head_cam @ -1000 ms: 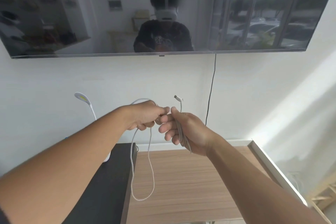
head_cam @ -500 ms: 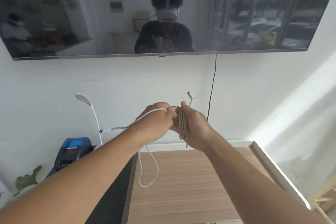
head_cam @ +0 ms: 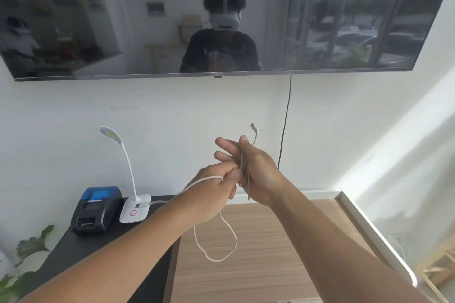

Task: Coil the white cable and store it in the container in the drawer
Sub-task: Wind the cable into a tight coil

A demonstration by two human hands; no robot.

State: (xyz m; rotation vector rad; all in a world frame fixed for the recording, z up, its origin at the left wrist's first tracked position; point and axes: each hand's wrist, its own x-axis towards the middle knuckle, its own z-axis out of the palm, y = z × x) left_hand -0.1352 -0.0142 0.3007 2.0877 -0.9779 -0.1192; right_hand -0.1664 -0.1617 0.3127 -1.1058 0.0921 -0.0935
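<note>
Left hand (head_cam: 216,183) pinches the cable (head_cam: 222,251), slack loop hanging over the table (head_cam: 258,248). Right hand (head_cam: 256,170) grips bundled loops, fingers (head_cam: 225,144) spread, plug end up. Judgement: keep loops even, feed slack steadily, avoid twisting.

Both hands meet in front of the wall, the right hand (head_cam: 256,174) gripping a bunch of cable (head_cam: 216,238) loops with 1 plug end sticking up. The left hand (head_cam: 214,187) pinches a strand beside it, and a slack loop hangs over the wooden floor (head_cam: 270,265). A lamp (head_cam: 133,179) and printer (head_cam: 97,206) sit on the black cabinet (head_cam: 81,248).
</note>
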